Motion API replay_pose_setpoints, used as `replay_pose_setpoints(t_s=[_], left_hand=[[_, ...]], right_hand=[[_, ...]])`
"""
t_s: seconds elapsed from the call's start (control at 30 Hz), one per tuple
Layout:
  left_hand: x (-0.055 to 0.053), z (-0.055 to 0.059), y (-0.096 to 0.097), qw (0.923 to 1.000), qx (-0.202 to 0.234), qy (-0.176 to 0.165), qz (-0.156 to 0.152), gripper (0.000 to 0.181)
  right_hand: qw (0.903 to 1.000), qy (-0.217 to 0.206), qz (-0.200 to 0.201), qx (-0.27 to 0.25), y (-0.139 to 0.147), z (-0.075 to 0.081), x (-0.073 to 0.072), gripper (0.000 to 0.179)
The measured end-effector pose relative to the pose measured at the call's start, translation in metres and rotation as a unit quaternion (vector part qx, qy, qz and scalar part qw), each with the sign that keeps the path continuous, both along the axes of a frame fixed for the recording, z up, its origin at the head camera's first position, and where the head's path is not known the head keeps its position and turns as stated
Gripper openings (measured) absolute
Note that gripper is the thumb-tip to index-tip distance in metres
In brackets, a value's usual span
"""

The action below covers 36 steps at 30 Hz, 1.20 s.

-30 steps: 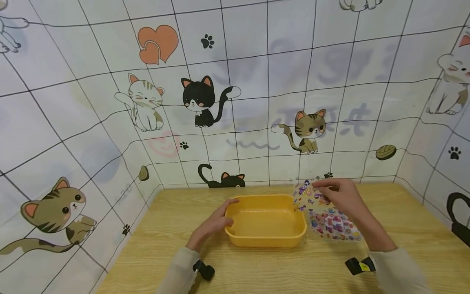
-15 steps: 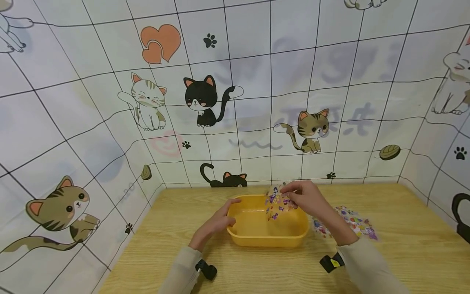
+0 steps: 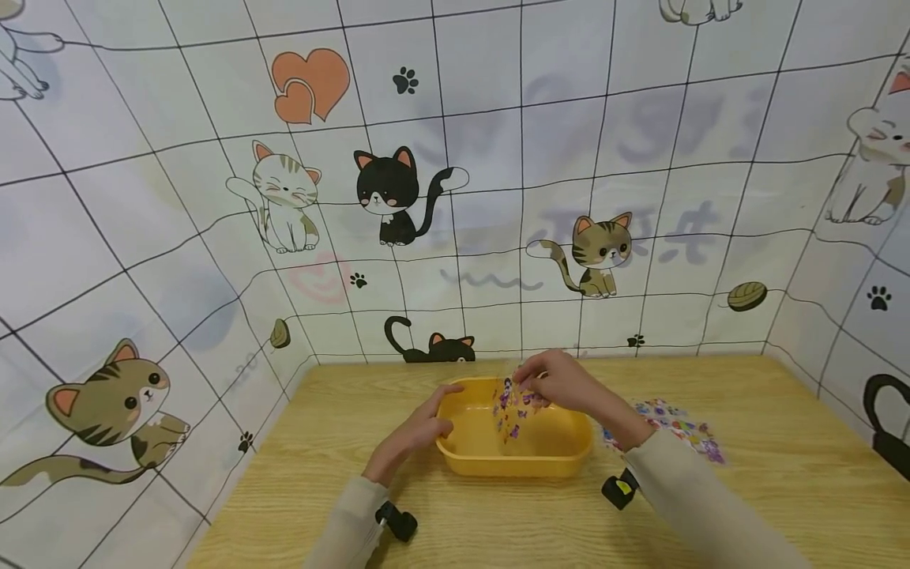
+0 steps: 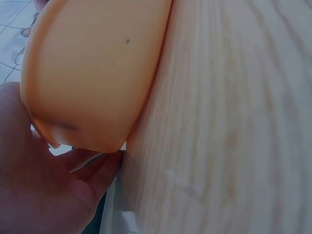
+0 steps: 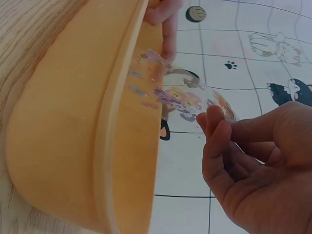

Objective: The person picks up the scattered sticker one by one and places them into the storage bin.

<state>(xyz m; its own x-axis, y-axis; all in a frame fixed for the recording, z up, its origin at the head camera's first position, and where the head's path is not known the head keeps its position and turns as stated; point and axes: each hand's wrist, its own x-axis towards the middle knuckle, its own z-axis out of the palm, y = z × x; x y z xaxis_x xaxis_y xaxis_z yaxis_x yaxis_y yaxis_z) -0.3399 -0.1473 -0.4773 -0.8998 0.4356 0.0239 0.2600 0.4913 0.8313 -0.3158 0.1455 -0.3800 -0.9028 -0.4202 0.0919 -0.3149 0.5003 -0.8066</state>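
A yellow plastic basin (image 3: 515, 468) stands on the wooden table. My left hand (image 3: 418, 429) grips its left end, thumb over the rim; in the left wrist view the fingers (image 4: 105, 173) wrap round the basin's outer wall (image 4: 92, 68). Above the basin, my right hand (image 3: 565, 387) pinches a clear sticker sheet (image 3: 509, 412) between thumb and fingertips. That sheet, printed with small purple and orange figures, hangs down inside the rim. In the right wrist view the transparent sheet (image 5: 178, 97) reaches over the basin's opening, away from the pinching fingers (image 5: 217, 129).
More colourful sticker sheets (image 3: 686, 433) lie on the wooden table (image 3: 782, 474) right of the basin, partly behind the right forearm. A cat-printed wall covering (image 3: 490, 197) closes off the back and sides. A black strap-like thing (image 3: 889, 427) sits at the far right edge.
My right hand has carried the pinched sticker sheet leftward from beside the basin to over it, and slightly lower. The left hand keeps its hold on the basin's end.
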Motion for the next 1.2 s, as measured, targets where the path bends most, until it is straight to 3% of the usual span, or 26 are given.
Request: replay_pose_setpoints(t_s=[0.27,0.53,0.8,1.2], left_hand=[[0.0,-0.003,-0.001,0.9999,0.007,-0.013,0.0,0.083],[-0.003,-0.004,0.0,0.9999,0.005,-0.012,-0.001,0.084],[-0.004,-0.005,-0.001,0.9999,0.009,-0.009,-0.001,0.084],[-0.003,-0.002,-0.001,0.9999,0.009,-0.014,0.004,0.081]], right_hand=[[0.9985,-0.008,0.049,0.023,-0.005,-0.006,-0.011,0.023],[0.9956,-0.04,0.058,0.062,-0.005,-0.004,-0.011,0.022],[0.9901,-0.081,0.031,0.11,-0.008,-0.006,-0.01,0.021],[0.9776,-0.098,-0.008,0.186,-0.014,-0.007,-0.017,0.016]])
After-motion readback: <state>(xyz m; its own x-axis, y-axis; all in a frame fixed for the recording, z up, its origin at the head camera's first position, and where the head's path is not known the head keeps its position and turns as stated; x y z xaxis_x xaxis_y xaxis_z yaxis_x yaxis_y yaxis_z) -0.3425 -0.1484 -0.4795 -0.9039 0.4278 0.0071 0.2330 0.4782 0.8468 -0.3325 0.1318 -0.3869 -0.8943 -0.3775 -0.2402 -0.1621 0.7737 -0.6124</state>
